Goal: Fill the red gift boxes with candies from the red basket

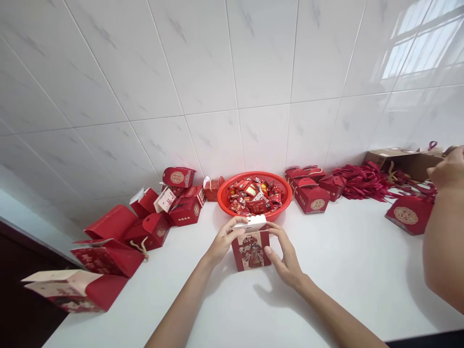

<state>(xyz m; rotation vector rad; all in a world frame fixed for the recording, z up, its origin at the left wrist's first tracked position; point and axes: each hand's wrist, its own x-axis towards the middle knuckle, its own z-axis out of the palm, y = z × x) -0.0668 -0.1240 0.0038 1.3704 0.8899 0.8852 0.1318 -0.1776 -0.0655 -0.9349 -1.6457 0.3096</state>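
Observation:
A red gift box with a printed picture on its front stands upright on the white table, between my two hands. Its white-lined top flap is up. My left hand grips the upper left edge of the box, fingers on the flap. On the other side, my right hand has its thumb on the front face and its fingers round the upper right edge. Just behind the box, a red plastic basket is filled with wrapped candies.
Several red boxes line the left side, with open-topped ones nearer. More red boxes, a heap of red ribbons and a cardboard box stand right. Another person's arm reaches in by a red box.

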